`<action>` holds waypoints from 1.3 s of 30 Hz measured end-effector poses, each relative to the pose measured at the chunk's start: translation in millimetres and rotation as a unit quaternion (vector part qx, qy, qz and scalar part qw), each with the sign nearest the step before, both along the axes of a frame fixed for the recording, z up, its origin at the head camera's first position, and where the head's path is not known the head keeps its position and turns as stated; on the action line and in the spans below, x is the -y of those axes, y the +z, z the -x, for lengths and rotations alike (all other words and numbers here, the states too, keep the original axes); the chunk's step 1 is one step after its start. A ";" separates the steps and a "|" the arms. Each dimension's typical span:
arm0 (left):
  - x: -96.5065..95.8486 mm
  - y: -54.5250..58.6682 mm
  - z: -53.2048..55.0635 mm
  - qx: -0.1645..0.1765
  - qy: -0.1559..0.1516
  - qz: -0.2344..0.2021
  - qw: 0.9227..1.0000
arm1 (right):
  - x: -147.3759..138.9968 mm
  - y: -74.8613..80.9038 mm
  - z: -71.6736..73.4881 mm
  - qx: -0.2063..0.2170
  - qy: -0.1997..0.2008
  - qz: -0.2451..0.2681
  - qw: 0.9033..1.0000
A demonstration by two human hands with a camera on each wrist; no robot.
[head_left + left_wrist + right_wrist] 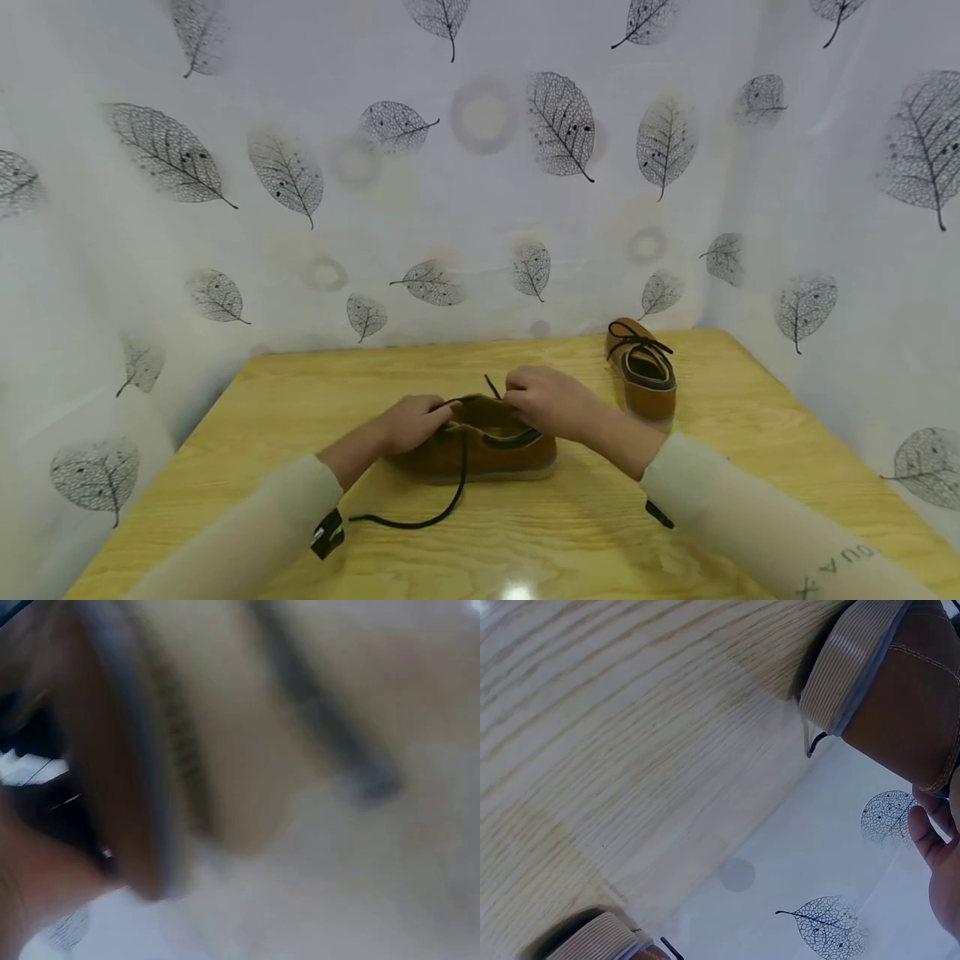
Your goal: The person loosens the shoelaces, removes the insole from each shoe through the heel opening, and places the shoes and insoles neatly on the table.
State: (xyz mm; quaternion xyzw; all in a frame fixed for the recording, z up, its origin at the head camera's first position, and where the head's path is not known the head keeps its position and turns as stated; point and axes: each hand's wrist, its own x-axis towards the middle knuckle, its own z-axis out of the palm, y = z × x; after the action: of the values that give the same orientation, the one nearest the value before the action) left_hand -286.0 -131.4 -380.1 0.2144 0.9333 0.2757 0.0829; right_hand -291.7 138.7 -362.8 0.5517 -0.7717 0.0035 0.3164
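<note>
A brown lace-up shoe (487, 458) stands on the table with its toe to the left, its opening upward. My left hand (415, 422) grips its front part from above, the thumb beside the opening. With curled fingers my right hand (551, 402) holds the far edge of the opening near the heel; in the right wrist view fingertips (928, 836) touch the heel's upper edge. One black lace (461, 487) hangs over the near side onto the table. Another lace end shows behind the shoe. The left wrist view is blurred, with the shoe (105, 750) close up.
A second brown shoe (649, 400), its black lace tied in a bow, stands at the back right of the wooden table (315, 383). A pale curtain (480, 192) with a leaf print hangs behind the table and along both sides.
</note>
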 end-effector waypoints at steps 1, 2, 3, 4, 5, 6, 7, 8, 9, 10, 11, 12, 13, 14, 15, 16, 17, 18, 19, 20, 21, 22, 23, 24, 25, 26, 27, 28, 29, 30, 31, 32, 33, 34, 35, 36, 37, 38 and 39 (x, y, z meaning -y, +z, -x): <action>-0.1 -5.7 -1.8 -0.022 0.000 -0.015 1.000 | 0.0 1.2 -0.6 0.003 -0.001 -0.004 1.000; -0.8 -10.4 -4.1 -0.045 0.002 -0.029 0.999 | -0.1 1.9 -0.8 0.007 -0.003 -0.006 1.000; -1.8 -14.1 -6.3 -0.072 0.006 -0.038 0.997 | 0.1 2.4 -1.1 0.012 -0.006 -0.008 1.000; -3.0 -17.8 -8.0 -0.098 0.011 -0.041 0.994 | 0.3 2.9 -1.5 0.017 -0.010 -0.010 1.000; -4.5 -20.8 -9.4 -0.124 0.017 -0.043 0.991 | 0.8 3.8 -2.6 0.023 -0.013 -0.012 1.000; -5.7 -23.2 -10.7 -0.139 0.022 -0.046 0.989 | 1.5 4.9 -3.9 0.031 -0.016 -0.015 0.999; -6.6 -25.3 -11.7 -0.151 0.028 -0.049 0.987 | 2.4 6.4 -5.6 0.042 -0.018 -0.018 0.999; -7.5 -26.7 -12.7 -0.159 0.033 -0.051 0.985 | 3.7 8.1 -7.4 0.057 -0.020 -0.024 0.998; -8.2 -28.1 -13.4 -0.167 0.038 -0.050 0.984 | 5.4 10.5 -10.0 0.081 -0.023 -0.030 0.996; -8.6 -29.2 -14.0 -0.167 0.042 -0.052 0.984 | 7.4 13.8 -12.9 0.112 -0.023 -0.033 0.993; -9.1 -29.5 -14.5 -0.167 0.046 -0.053 0.983 | 9.6 17.4 -16.1 0.148 -0.028 -0.037 0.988; -9.4 -29.7 -14.8 -0.166 0.050 -0.052 0.984 | 12.0 20.9 -18.7 0.182 -0.034 -0.043 0.982; -9.7 -29.8 -15.1 -0.167 0.053 -0.052 0.983 | 14.5 24.7 -21.4 0.216 -0.043 -0.047 0.974; -10.2 -29.5 -15.5 -0.168 0.055 -0.049 0.983 | 17.2 27.9 -23.6 0.248 -0.057 -0.052 0.966; -10.6 -29.3 -15.9 -0.169 0.056 -0.045 0.983 | 19.8 31.1 -25.5 0.276 -0.071 -0.058 0.957; -10.9 -29.0 -16.3 -0.165 0.059 -0.042 0.984 | 22.4 33.7 -26.8 0.301 -0.088 -0.066 0.947; -11.2 -29.0 -16.7 -0.166 0.061 -0.037 0.984 | 24.8 35.3 -27.3 0.320 -0.108 -0.078 0.938; -11.2 -29.1 -16.9 -0.165 0.062 -0.034 0.984 | 27.1 36.5 -27.2 0.336 -0.126 -0.089 0.929; -11.3 -28.9 -17.3 -0.164 0.063 -0.033 0.984 | 28.9 36.9 -26.2 0.350 -0.144 -0.101 0.920; -11.5 -28.7 -17.3 -0.166 0.064 -0.031 0.984 | 30.4 37.1 -24.7 0.364 -0.160 -0.113 0.911; -11.7 -28.4 -17.1 -0.169 0.064 -0.032 0.983 | 31.8 37.2 -22.2 0.378 -0.174 -0.121 0.901; -11.8 -28.1 -16.5 -0.172 0.062 -0.033 0.983 | 32.9 37.4 -19.4 0.391 -0.187 -0.126 0.892; -12.1 -27.8 -15.7 -0.178 0.060 -0.032 0.982 | 33.9 37.8 -16.0 0.402 -0.197 -0.129 0.885; -12.5 -27.2 -14.7 -0.182 0.058 -0.031 0.981 | 34.6 38.6 -12.3 0.410 -0.205 -0.133 0.879; -13.0 -26.7 -13.6 -0.186 0.056 -0.031 0.980 | 35.3 39.4 -8.5 0.415 -0.211 -0.138 0.874; -13.4 -26.4 -12.5 -0.189 0.053 -0.030 0.980 | 36.0 40.4 -5.0 0.421 -0.217 -0.141 0.870; -13.8 -26.1 -11.6 -0.191 0.053 -0.032 0.980 | 37.0 41.2 -1.6 0.424 -0.221 -0.144 0.866; -14.0 -26.1 -10.8 -0.192 0.054 -0.031 0.979 | 38.0 42.0 1.1 0.428 -0.223 -0.149 0.863; -14.2 -26.1 -10.3 -0.194 0.056 -0.031 0.979 | 39.1 42.5 3.4 0.431 -0.224 -0.157 0.860; -14.3 -26.2 -10.1 -0.194 0.057 -0.030 0.979 | 40.2 42.6 5.1 0.432 -0.226 -0.167 0.857; -14.3 -26.6 -10.1 -0.196 0.060 -0.031 0.978 | 41.4 42.6 6.0 0.432 -0.228 -0.175 0.855; -14.3 -27.1 -10.3 -0.200 0.062 -0.031 0.977 | 42.8 42.3 6.6 0.438 -0.230 -0.182 0.850; -14.2 -27.8 -10.6 -0.206 0.064 -0.030 0.976 | 44.1 41.8 6.6 0.444 -0.232 -0.190 0.844; -14.1 -28.7 -10.9 -0.210 0.065 -0.029 0.975 | 45.4 41.1 6.3 0.450 -0.236 -0.197 0.839; -14.1 -29.7 -11.2 -0.217 0.066 -0.027 0.974 | 46.6 40.4 5.3 0.452 -0.242 -0.202 0.834; -14.1 -30.6 -11.7 -0.224 0.068 -0.024 0.972 | 47.7 39.4 4.3 0.456 -0.247 -0.207 0.830; -14.1 -31.8 -12.2 -0.231 0.070 -0.021 0.970 | 48.7 38.0 3.2 0.458 -0.251 -0.213 0.826; -14.1 -33.0 -12.4 -0.237 0.070 -0.014 0.969 | 49.8 36.5 1.9 0.461 -0.254 -0.218 0.822; -14.1 -34.0 -13.4 -0.239 0.072 -0.007 0.968 | 50.7 35.3 0.2 0.460 -0.259 -0.224 0.819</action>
State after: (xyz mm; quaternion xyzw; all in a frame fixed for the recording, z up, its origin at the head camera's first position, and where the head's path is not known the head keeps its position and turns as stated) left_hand -272.6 -117.4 -414.1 0.2072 0.9371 0.2281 -0.1638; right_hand -292.0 88.0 -327.4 0.3217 -0.9213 0.0022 -0.2186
